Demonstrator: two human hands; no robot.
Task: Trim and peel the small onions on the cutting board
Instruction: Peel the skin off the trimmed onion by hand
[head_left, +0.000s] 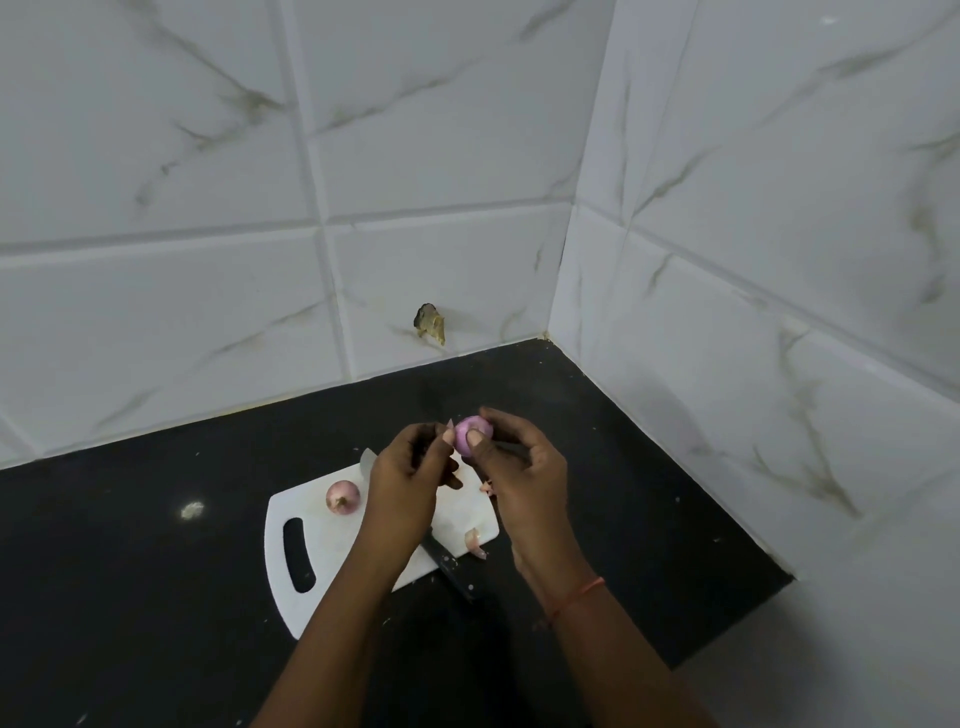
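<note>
Both hands are raised above the white cutting board (332, 551), which lies on the dark tabletop (130, 545). The right hand (524, 467) holds a small pink onion (470, 430) by pinching it between thumb and fingers, the thumb pressed on its near side. The left hand (410, 478) is just beside it; its fingers are pressed together on a thin strip of skin (450, 427) at the left side of the onion, and it seems to pull this strip away. A second onion (343, 497), not yet peeled, rests on the board, down and to the left of the left fingers. A knife (447, 564) lies across the board under the hands; its dark handle reaches over the near edge and its tip appears behind the left hand. Some peel scraps (475, 543) lie on the board below the right fingers. In my judgement the onion is light and firm, but its bare surface is smooth and a little slippery, so it is better to hold it at the two ends, while the dry skin is thin and tears easily, so it should be taken near the cut edge. No brand, label or writing is readable anywhere.
</note>
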